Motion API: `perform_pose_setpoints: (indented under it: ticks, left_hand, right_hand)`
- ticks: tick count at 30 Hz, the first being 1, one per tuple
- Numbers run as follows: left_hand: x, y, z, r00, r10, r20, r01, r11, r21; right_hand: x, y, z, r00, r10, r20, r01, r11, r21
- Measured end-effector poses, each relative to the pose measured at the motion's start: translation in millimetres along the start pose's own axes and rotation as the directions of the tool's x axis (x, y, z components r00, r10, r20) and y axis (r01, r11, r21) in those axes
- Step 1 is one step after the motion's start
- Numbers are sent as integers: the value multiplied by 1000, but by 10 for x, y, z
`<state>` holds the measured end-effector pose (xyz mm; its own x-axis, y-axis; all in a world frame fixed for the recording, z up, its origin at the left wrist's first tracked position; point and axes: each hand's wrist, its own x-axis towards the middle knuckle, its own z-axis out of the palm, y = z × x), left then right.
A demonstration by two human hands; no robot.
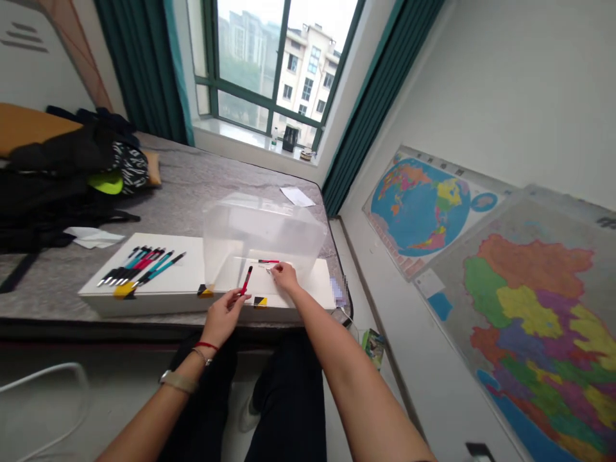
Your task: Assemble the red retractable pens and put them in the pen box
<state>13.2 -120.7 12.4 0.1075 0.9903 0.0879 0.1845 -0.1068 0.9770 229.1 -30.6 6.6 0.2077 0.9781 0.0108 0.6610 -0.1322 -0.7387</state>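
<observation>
My left hand (226, 314) pinches a red pen barrel (246, 281) with a black end, tilted up over the front of a white box. My right hand (285, 277) is closed in a pinch just above the white surface; a small pale bit shows at its fingertips, too small to name. Just beyond those fingers lies another red and black pen piece (267, 261). A clear plastic bin (269, 224) rests on its side, its opening facing me, around the work spot. To the left, several red, blue and black pens (139, 264) lie in a row on the white box (187, 253).
Yellow and black tape (260, 301) marks the front edge. Dark bags and clothes (58, 173) pile up on the grey mattress (178, 167) at left. Paper sheets (297, 196) lie behind the bin and at left. Wall maps (423, 205) hang at right.
</observation>
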Motion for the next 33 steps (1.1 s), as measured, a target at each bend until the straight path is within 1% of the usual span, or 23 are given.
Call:
perform_pose_setpoints:
  ticks: [2,4,5,7,9,10,12,15,20,22,23,24,25,26,27,28,29,30,31,32,33]
  left_hand:
    - [-52,50,-56,999,-21,30,22,998,-53]
    - [-113,149,-105,998,-43,53,49,990,-132]
    - [-145,206,-126,996,-57,69,69,982,-177]
    - [-208,303,-160,990,-92,110,117,961,-252]
    - [-259,352,-182,980,-121,159,162,946,-280]
    - [-277,355,-189,975,-131,177,178,943,-282]
    - [-300,331,-198,970,-152,191,201,939,-278]
    - [-301,267,-202,968,-179,177,225,931,-289]
    - [-230,203,-213,970,-201,137,233,929,-287]
    - [-189,183,-222,973,-191,133,221,937,-272]
    - [-167,175,-228,973,-185,135,215,940,-266]
    - [-145,171,-234,974,-180,138,211,943,-259]
    - [-123,171,-240,974,-177,140,208,946,-247]
    - [-102,177,-248,974,-176,140,206,950,-233]
    - [-82,189,-256,975,-175,138,203,955,-218]
    - [-64,207,-264,976,-173,136,198,959,-204]
    - [-47,231,-271,977,-169,133,193,962,-192]
    - [-33,259,-279,978,-164,132,187,966,-181]
    - [-23,291,-286,978,-159,134,181,969,-171]
    - [-17,326,-293,978,-154,139,176,972,-159]
    - [-15,363,-299,978,-151,144,171,975,-142]
  right_hand:
    - [75,-100,-29,999,-39,35,45,979,-198]
    - [162,-217,-61,991,-79,111,113,931,-348]
    - [207,-278,-74,981,-96,167,158,896,-415]
    - [296,-396,-90,948,-121,295,263,820,-508]
    - [378,-496,-91,904,-133,407,355,764,-539]
    - [412,-537,-87,886,-133,443,383,749,-541]
    - [462,-594,-78,870,-125,476,401,741,-538]
    - [486,-626,-80,866,-102,490,396,739,-545]
    - [466,-592,-140,868,-66,492,366,755,-544]
    - [470,-571,-169,869,-71,489,366,758,-541]
    - [473,-562,-182,878,-86,470,358,770,-528]
    - [472,-555,-193,894,-112,434,341,798,-497]
    - [463,-550,-203,916,-137,378,308,844,-440]
    - [443,-549,-212,941,-147,305,253,903,-346]
    - [406,-554,-221,966,-133,223,180,961,-208]
    - [351,-564,-231,984,-94,151,100,994,-32]
    - [274,-581,-245,993,-40,107,23,987,159]
    - [179,-605,-265,996,12,87,-42,937,348]
    - [67,-634,-291,995,40,88,-80,855,512]
    - [-56,-670,-326,994,44,103,-100,765,636]
    - [-184,-708,-367,993,43,113,-112,682,723]
